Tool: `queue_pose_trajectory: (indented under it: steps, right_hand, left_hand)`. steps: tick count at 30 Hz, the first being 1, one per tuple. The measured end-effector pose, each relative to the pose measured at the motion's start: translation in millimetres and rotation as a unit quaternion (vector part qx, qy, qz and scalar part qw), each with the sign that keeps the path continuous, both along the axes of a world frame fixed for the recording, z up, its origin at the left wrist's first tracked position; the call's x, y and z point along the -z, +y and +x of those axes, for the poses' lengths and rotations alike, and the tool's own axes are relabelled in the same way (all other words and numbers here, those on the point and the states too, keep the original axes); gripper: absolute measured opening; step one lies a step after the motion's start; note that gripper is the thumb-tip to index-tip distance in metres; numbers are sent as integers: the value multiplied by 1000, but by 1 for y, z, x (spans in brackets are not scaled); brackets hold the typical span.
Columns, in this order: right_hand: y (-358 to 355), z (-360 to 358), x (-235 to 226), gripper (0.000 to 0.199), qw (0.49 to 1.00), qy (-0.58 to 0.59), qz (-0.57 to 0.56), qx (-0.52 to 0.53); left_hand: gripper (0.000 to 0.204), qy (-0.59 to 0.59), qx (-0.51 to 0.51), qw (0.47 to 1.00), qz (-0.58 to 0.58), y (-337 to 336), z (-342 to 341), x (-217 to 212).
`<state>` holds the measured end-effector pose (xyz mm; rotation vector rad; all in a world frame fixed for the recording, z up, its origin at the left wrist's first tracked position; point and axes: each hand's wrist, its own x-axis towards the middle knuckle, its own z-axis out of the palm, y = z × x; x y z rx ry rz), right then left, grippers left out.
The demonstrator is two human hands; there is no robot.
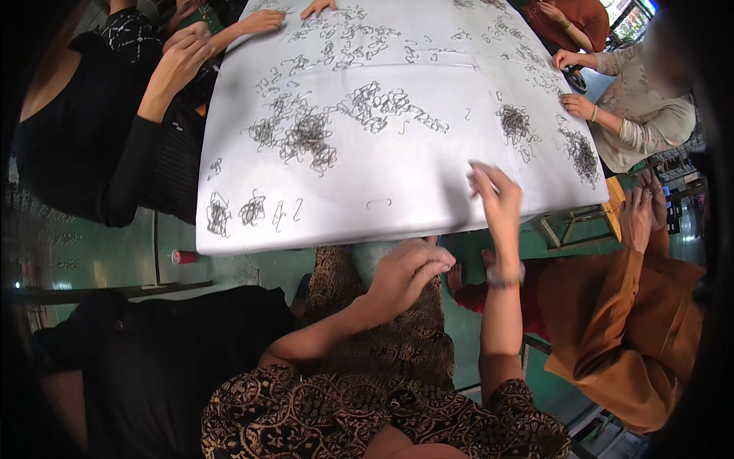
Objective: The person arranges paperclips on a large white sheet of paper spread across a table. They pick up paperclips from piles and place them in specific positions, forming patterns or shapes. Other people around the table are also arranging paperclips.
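The right hand (493, 191) reaches onto the white table (428, 191) just right of centre frame, fingers drawn close together with the tips down on the surface near the front edge; whether a hook is pinched between them cannot be told; a band circles its wrist. The left hand (405, 271) sits below the table edge at lower centre, curled narrow into a loose fist, and whatever it may hold is hidden. A single hook (378, 203) lies on the table left of the right hand, apart from it; further left, near the lower left corner of the table, are two small tangles (233, 212) of wire hooks with a couple of loose ones beside them. A large heap (302, 136) sits in the middle left of the sheet, another heap (378, 103) at centre, and scattered hooks run along the top. Toward the right edge lie two dark piles (547, 138); a person in a pale top (650, 107) at upper right has hands by them. A person in black (84, 130) at upper left rests hands on the table corner. At right, a person in orange (619, 314) sits beside the table. A red can (183, 256) lies on the green floor at left.
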<state>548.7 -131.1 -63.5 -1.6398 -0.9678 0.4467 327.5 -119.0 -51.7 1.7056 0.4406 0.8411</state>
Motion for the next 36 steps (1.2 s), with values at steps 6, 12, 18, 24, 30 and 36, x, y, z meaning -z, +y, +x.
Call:
queue_pose_trajectory:
  steps: [6, 12, 18, 24, 30, 36]
  right_hand:
    - [138, 85, 96, 19, 937, -341, -70, 35]
    - [134, 90, 114, 13, 952, -282, -112, 39]
    - [58, 34, 55, 12, 998, 49, -27, 34]
    - [-77, -69, -36, 9, 994, 102, 46, 19]
    - [-100, -103, -58, 21, 992, 121, 33, -25]
    - [-93, -108, -57, 24, 991, 110, 80, -12]
  left_hand:
    - [10, 12, 22, 999, 43, 2, 8, 7]
    - [7, 20, 36, 998, 53, 6, 3, 10]
    - [9, 13, 17, 998, 61, -1, -4, 15]
    - [14, -12, -18, 1000, -11, -5, -4, 15]
    - [15, -11, -6, 999, 34, -5, -3, 3]
    - [15, -4, 2, 999, 40, -2, -15, -1]
